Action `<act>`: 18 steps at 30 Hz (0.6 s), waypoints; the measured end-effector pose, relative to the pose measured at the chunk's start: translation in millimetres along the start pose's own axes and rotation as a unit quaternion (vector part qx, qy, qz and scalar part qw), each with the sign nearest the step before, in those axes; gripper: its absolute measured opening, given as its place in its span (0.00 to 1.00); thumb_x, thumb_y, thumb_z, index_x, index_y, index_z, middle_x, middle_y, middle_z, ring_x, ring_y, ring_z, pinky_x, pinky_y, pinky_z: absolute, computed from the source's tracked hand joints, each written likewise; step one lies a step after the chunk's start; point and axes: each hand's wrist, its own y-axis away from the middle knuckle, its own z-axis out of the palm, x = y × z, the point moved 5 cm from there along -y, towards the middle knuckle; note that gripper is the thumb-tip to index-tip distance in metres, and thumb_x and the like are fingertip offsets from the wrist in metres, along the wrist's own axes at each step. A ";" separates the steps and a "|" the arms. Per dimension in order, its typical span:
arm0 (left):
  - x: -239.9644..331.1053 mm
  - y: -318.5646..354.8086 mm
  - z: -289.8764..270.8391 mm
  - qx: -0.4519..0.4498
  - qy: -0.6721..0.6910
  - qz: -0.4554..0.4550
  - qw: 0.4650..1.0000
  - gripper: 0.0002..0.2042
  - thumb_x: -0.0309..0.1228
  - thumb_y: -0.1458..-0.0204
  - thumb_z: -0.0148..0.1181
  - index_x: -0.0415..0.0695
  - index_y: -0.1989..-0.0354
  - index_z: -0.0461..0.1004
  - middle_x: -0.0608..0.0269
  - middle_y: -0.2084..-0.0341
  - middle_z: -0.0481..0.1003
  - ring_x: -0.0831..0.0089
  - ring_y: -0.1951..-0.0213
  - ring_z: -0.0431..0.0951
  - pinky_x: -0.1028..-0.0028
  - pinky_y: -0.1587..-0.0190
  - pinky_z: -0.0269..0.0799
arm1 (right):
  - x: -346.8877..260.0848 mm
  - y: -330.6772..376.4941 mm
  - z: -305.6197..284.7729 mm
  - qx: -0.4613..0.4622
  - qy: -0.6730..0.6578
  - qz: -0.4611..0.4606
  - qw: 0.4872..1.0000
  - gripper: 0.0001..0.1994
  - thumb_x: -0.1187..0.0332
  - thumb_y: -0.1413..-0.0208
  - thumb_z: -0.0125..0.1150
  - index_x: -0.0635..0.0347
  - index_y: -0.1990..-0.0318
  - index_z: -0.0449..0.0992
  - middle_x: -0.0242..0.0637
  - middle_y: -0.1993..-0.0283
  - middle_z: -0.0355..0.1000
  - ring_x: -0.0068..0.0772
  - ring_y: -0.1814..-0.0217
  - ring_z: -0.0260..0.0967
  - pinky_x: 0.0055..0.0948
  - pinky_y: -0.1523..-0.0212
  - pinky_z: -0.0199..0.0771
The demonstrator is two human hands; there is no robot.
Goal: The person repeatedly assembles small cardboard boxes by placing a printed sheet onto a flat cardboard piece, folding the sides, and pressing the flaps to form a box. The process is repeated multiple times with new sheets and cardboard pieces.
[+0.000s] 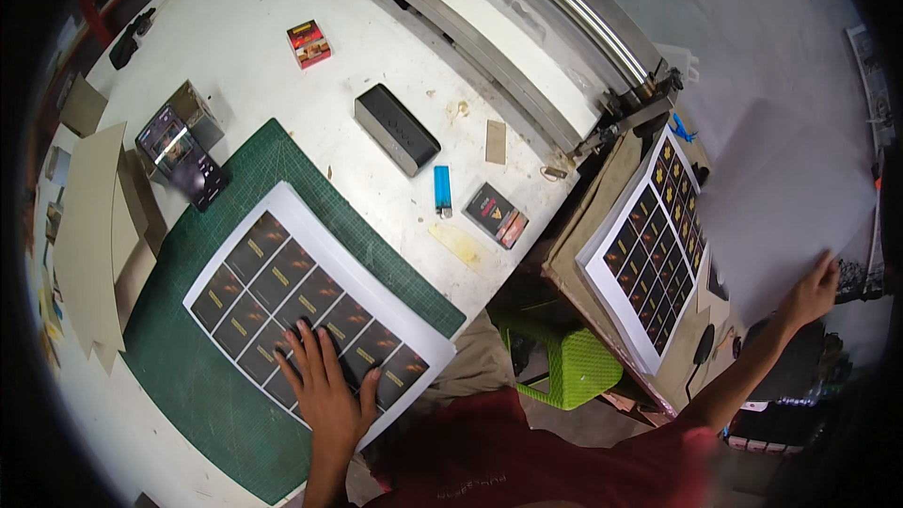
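Note:
A stack of printed sheets (273, 263) with a grid of dark rectangles lies on a green cutting mat (216, 423) in front of me. Flat on top of it, fingers spread, rests my left hand (329, 381). Out to the right, my right hand (811, 293) pinches the near edge of a pale sheet of paper (781, 198), which hangs in the air, slightly blurred. Beside that sheet, a second stack of printed sheets (649, 254) with dark and yellow panels lies on a brown side table (574, 254).
A phone (179, 155) leans on a small cardboard box. Farther along the white table are a black oblong case (397, 129), a blue lighter (443, 190), two small packs, and a long metal machine (489, 47). A green woven stool (583, 367) stands between the tables.

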 end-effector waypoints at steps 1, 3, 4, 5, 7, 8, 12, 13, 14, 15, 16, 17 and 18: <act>0.4 0.2 0.9 -0.002 -0.009 -0.006 1.000 0.42 0.45 0.45 0.60 0.26 0.32 0.49 0.32 0.29 0.44 0.36 0.27 0.38 0.37 0.31 0.24 | -31.5 -10.1 10.9 0.037 0.034 -0.033 0.998 0.17 0.60 0.34 0.56 0.69 0.53 0.78 0.39 0.61 0.79 0.26 0.61 0.73 0.27 0.57 0.74; -2.8 1.8 0.2 -0.022 -0.008 -0.032 0.999 0.43 0.47 0.45 0.59 0.28 0.31 0.49 0.34 0.29 0.43 0.36 0.27 0.36 0.36 0.31 0.21 | -75.7 -40.1 56.2 0.041 -0.003 -0.149 0.988 0.15 0.66 0.34 0.54 0.70 0.51 0.78 0.42 0.54 0.80 0.28 0.55 0.76 0.27 0.50 0.75; -3.0 -2.6 -3.2 -0.019 0.000 -0.023 1.000 0.44 0.48 0.45 0.59 0.27 0.31 0.48 0.32 0.29 0.43 0.35 0.27 0.36 0.34 0.33 0.19 | -100.5 -48.1 89.9 0.045 -0.109 -0.185 0.976 0.13 0.72 0.39 0.56 0.69 0.50 0.78 0.43 0.53 0.79 0.29 0.53 0.77 0.27 0.48 0.75; 0.4 -1.6 -9.3 -0.012 -0.008 -0.030 0.999 0.44 0.49 0.45 0.59 0.26 0.31 0.48 0.31 0.29 0.43 0.33 0.28 0.36 0.32 0.34 0.17 | -117.3 -46.6 142.4 0.062 -0.126 -0.248 0.959 0.16 0.78 0.47 0.57 0.68 0.49 0.77 0.43 0.51 0.79 0.29 0.51 0.78 0.27 0.47 0.75; -1.7 -4.3 -20.1 0.010 0.002 -0.024 1.000 0.45 0.48 0.46 0.62 0.28 0.30 0.47 0.31 0.30 0.45 0.32 0.28 0.36 0.30 0.35 0.17 | -200.6 -33.1 229.6 0.017 -0.053 -0.256 0.965 0.22 0.82 0.53 0.56 0.55 0.48 0.76 0.43 0.51 0.78 0.40 0.54 0.80 0.34 0.53 0.78; -0.7 -12.2 -27.4 0.025 0.002 -0.005 1.000 0.45 0.47 0.47 0.62 0.28 0.30 0.47 0.31 0.30 0.45 0.32 0.28 0.36 0.30 0.35 0.17 | -227.6 -32.1 269.0 0.008 -0.098 -0.309 0.946 0.22 0.82 0.53 0.56 0.52 0.48 0.74 0.45 0.54 0.78 0.47 0.57 0.79 0.39 0.59 0.79; 23.8 -63.9 -71.1 0.082 0.017 0.089 0.992 0.45 0.44 0.49 0.67 0.30 0.31 0.50 0.32 0.31 0.49 0.32 0.29 0.42 0.30 0.34 0.24 | -271.5 -14.3 407.5 -0.208 -0.077 -0.409 0.885 0.18 0.80 0.53 0.56 0.56 0.52 0.71 0.52 0.62 0.77 0.56 0.59 0.77 0.50 0.60 0.76; 35.2 -79.5 -80.0 0.091 0.026 0.120 0.988 0.44 0.43 0.49 0.67 0.30 0.31 0.50 0.31 0.31 0.50 0.32 0.29 0.43 0.30 0.34 0.26 | -277.9 -2.0 431.8 -0.218 -0.074 -0.428 0.874 0.18 0.78 0.53 0.55 0.56 0.52 0.72 0.52 0.61 0.77 0.58 0.58 0.76 0.52 0.58 0.76; 47.8 -98.0 -88.5 0.099 0.037 0.151 0.983 0.44 0.43 0.49 0.68 0.30 0.31 0.51 0.31 0.32 0.51 0.32 0.29 0.44 0.30 0.34 0.28 | -283.2 9.2 453.0 -0.307 -0.001 -0.391 0.868 0.18 0.78 0.52 0.55 0.57 0.51 0.71 0.52 0.61 0.77 0.59 0.58 0.76 0.53 0.56 0.76; 66.4 -119.2 -95.8 0.111 0.075 0.188 0.973 0.41 0.41 0.51 0.69 0.30 0.34 0.57 0.32 0.34 0.56 0.31 0.30 0.48 0.29 0.35 0.34 | -281.8 15.8 470.0 -0.337 -0.007 -0.422 0.842 0.18 0.78 0.52 0.54 0.59 0.51 0.72 0.55 0.60 0.77 0.60 0.59 0.76 0.54 0.56 0.76; 82.3 -139.7 -94.8 0.116 0.078 0.234 0.962 0.39 0.41 0.51 0.69 0.30 0.35 0.60 0.34 0.34 0.58 0.33 0.30 0.50 0.29 0.35 0.37 | -274.7 27.2 487.3 -0.382 0.013 -0.440 0.813 0.17 0.78 0.51 0.54 0.59 0.51 0.73 0.55 0.59 0.77 0.59 0.58 0.76 0.52 0.55 0.76; 101.0 -163.7 -90.2 0.122 0.081 0.282 0.948 0.38 0.40 0.52 0.70 0.31 0.37 0.62 0.36 0.35 0.60 0.34 0.31 0.52 0.29 0.35 0.39 | -265.2 37.9 501.4 -0.425 0.034 -0.455 0.782 0.16 0.77 0.49 0.54 0.60 0.51 0.75 0.56 0.59 0.77 0.59 0.58 0.76 0.50 0.55 0.76; 123.8 -182.8 -88.3 0.112 0.098 0.324 0.934 0.33 0.40 0.51 0.69 0.32 0.40 0.68 0.39 0.36 0.62 0.39 0.31 0.55 0.32 0.35 0.43 | -262.2 45.4 508.5 -0.466 0.052 -0.470 0.748 0.15 0.77 0.48 0.53 0.61 0.52 0.76 0.56 0.58 0.77 0.58 0.57 0.76 0.48 0.54 0.76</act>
